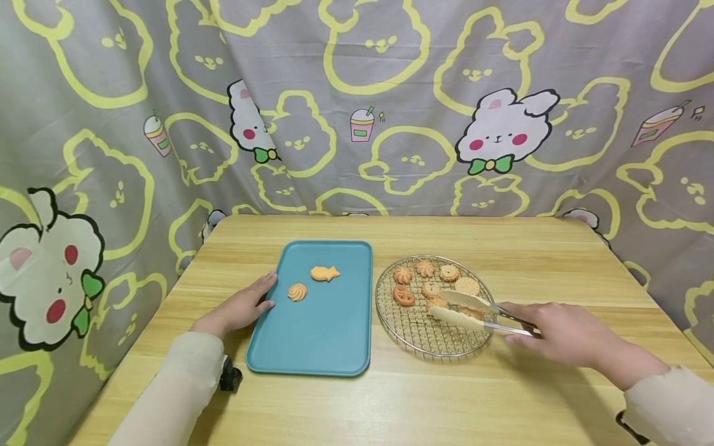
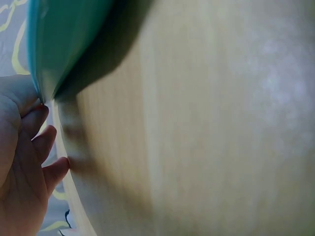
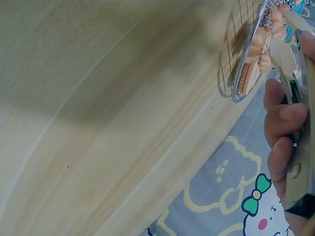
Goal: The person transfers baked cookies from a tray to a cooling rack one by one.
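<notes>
My right hand [image 1: 566, 331] grips a pair of metal tongs [image 1: 502, 319] with pale tips. These tips reach over a round wire rack [image 1: 413, 334], on either side of a small cookie; whether they pinch it cannot be told. Several cookies lie on the rack, among them a pretzel-shaped one [image 1: 404, 296] and a round dotted one [image 1: 467, 285]. My left hand [image 1: 237, 310] rests against the left edge of a blue tray [image 1: 318, 347], its fingers loosely bent in the left wrist view. A fish-shaped cookie [image 1: 325, 273] and a swirl cookie [image 1: 297, 292] lie on the tray.
Tray and rack stand side by side on a wooden table [image 1: 446, 402], a narrow gap between them. Behind and beside the table hangs a grey patterned curtain [image 1: 334, 173]. A black strap piece [image 1: 230, 375] shows at the left wrist.
</notes>
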